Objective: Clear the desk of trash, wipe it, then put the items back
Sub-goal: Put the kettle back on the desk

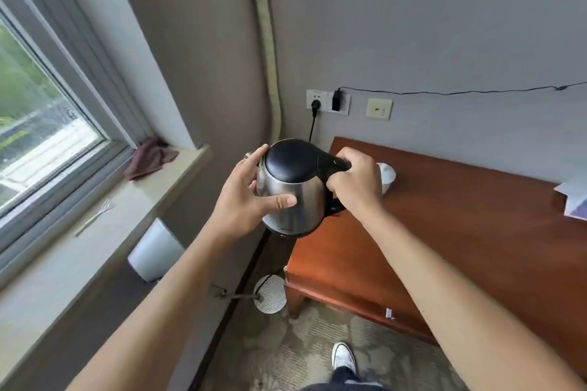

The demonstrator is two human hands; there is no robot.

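Head view: both hands carry the steel kettle (293, 190) in the air over the wooden surface's (444, 232) edge at 9 o'clock. The right hand (355, 184) grips its black handle, while the left hand (244, 200) lies flat-fingered against the body. A crumpled white tissue (388, 175) lies just behind. If the handle grip loosens, the smooth body could slide off the left palm toward the floor.

Soft daylight from window (41, 111), left; wide-angle bending at edges.
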